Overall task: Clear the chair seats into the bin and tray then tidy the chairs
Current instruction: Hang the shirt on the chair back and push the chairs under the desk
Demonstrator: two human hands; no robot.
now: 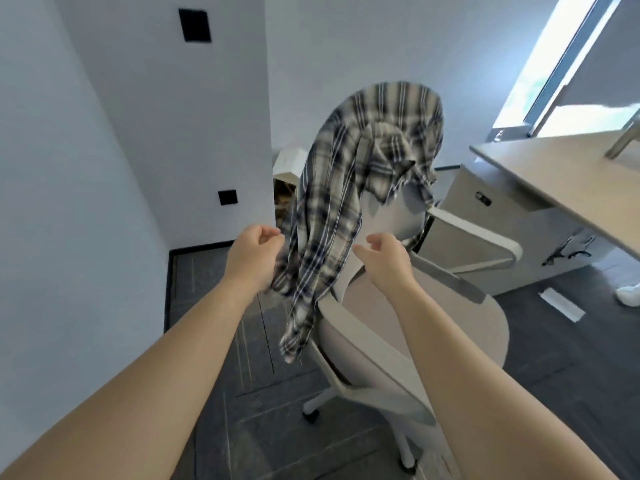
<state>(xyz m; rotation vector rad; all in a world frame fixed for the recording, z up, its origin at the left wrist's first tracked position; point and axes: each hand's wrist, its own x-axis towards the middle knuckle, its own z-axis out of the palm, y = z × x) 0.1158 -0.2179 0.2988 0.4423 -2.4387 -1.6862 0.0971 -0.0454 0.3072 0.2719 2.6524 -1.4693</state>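
A black-and-white plaid shirt [343, 188] hangs over the backrest of a pale grey office chair [408, 320], one sleeve dangling past the left armrest. The seat cushion [367, 299] shows bare where it is visible. My left hand [254, 249] is just left of the shirt's edge, its fingers curled closed with no fabric seen in them. My right hand [382, 256] hovers in front of the backrest, beside the shirt's right edge, with its fingers apart and holding nothing.
A light desk [554, 174] stands to the right with a pedestal cabinet [485, 209] under it. A white wall corner [207, 150] is at the left, with boxes [287, 174] behind the chair. A white shoe [628, 294] is at the right edge on dark floor.
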